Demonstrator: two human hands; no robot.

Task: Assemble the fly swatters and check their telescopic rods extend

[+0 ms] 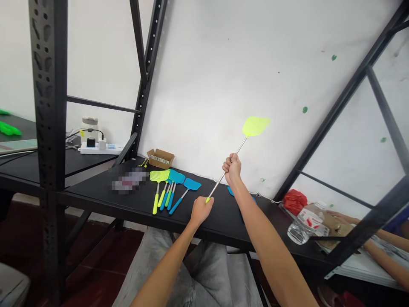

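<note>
A fly swatter (255, 126) with a yellow-green head and a thin metal shaft is held up at a slant above the table, its head toward the upper right. My left hand (202, 210) is closed around its yellow-green handle, most of which is hidden. Higher up, my right hand (232, 165) grips the metal shaft. To the left lies a group of several yellow-green and blue fly swatters (167, 187), with one blue swatter (192, 184) slightly apart. Behind my right forearm, parts of another blue object (230, 191) show on the table.
The black table (128, 204) stands between dark metal posts (53, 128) against a white wall. A small cardboard box (160, 158) sits at the back left. On the right are a water bottle (306, 222), a red plastic bag (294, 201) and another person's arms (383, 256). A power strip (102, 148) lies far left.
</note>
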